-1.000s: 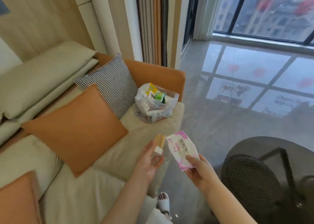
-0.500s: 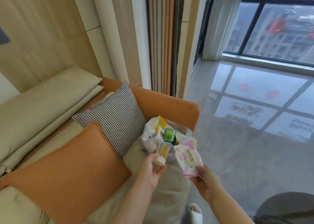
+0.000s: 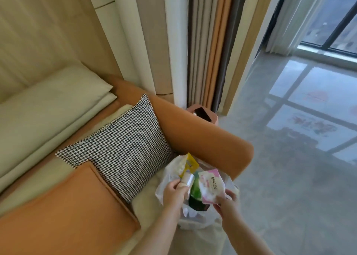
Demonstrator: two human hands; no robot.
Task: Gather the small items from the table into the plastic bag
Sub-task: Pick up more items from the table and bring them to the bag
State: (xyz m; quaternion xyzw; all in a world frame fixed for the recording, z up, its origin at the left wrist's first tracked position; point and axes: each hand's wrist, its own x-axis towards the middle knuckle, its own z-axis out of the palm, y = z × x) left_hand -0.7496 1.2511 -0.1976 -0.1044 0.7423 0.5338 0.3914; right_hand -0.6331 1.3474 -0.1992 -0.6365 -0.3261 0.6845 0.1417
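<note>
Fingers (image 3: 178,184) of the left hand (image 3: 174,194) are clamping a small tube (image 3: 188,179), and the right hand (image 3: 227,200) is pinching a pink packet (image 3: 210,186); both are hovering over the mouth of the plastic bag (image 3: 164,185). Several items are already lying inside this bag, so I judge these two only need dropping in; the table is not showing.
</note>
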